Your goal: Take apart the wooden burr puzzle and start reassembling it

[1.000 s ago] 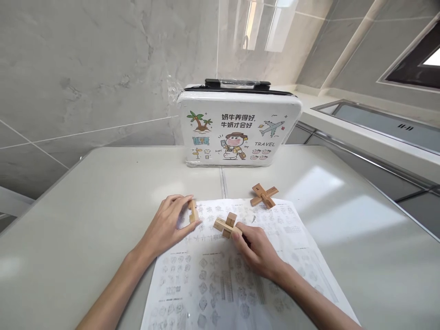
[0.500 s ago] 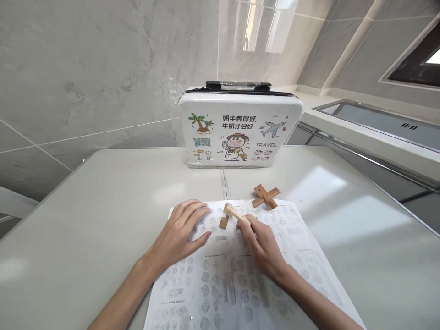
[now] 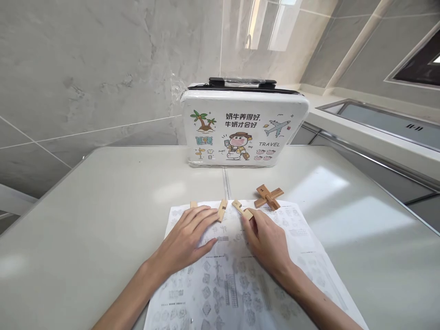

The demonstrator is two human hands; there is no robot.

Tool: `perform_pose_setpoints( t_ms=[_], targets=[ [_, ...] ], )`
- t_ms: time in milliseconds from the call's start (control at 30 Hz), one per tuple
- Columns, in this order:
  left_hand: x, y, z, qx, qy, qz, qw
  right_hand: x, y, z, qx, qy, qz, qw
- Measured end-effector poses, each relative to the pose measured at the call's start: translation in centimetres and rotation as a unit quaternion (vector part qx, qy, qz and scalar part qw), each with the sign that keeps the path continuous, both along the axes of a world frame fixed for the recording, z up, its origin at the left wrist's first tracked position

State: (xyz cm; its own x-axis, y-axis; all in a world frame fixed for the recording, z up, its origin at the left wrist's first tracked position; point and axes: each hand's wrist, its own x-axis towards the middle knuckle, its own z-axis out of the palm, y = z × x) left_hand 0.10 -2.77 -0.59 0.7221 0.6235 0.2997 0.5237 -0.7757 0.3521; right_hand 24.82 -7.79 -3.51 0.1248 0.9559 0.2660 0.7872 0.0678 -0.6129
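Observation:
My left hand lies flat on a printed sheet of puzzle diagrams, fingers stretched out, fingertips touching a notched wooden bar. The end of another small wooden bar peeks out just beyond its fingers. My right hand rests on the sheet with its fingertips on the near end of a third wooden bar, which lies flat. A crossed pair of wooden bars sits at the sheet's far right corner, untouched.
A white case with cartoon travel pictures and a black handle stands upright at the table's far edge against the tiled wall. The pale table has a seam down its middle. A counter with a dark inset panel runs along the right.
The small wooden cross my right hand held has come apart into two bars now lying flat side by side. My left hand let go of its bar and flattened out.

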Motion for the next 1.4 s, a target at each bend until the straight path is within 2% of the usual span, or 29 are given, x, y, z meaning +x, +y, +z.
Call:
perform_pose_setpoints(
  t_ms=[133, 300, 667, 933, 1067, 1233, 1400],
  targets=[
    [0.3, -0.2, -0.2, -0.008, 0.019, -0.007, 1.000, 0.0, 0.0, -0.3, 0.026, -0.048, 0.015, 0.998],
    [0.9, -0.5, -0.5, 0.003, 0.042, -0.021, 0.999, 0.0, 0.0, -0.7, 0.052, -0.061, 0.028, 0.996],
    [1.0, -0.4, -0.6, 0.033, 0.009, -0.025, 0.999, -0.1, 0.0, -1.0, 0.080, -0.071, 0.080, 0.991],
    [1.0, -0.5, -0.8, 0.028, -0.009, -0.026, 0.999, -0.3, 0.0, -0.9, 0.083, -0.061, 0.043, 0.994],
    [0.9, -0.5, -0.9, 0.028, 0.005, -0.023, 0.999, -0.2, 0.0, -1.1, 0.076, -0.058, 0.045, 0.994],
    [1.1, -0.5, -0.7, 0.034, -0.020, -0.025, 0.999, 0.0, 0.1, -1.2, 0.070, -0.056, 0.074, 0.993],
    [1.1, -0.7, -0.6, 0.035, -0.025, -0.023, 0.999, -0.2, 0.1, -1.0, 0.082, -0.068, 0.144, 0.984]
  ],
)
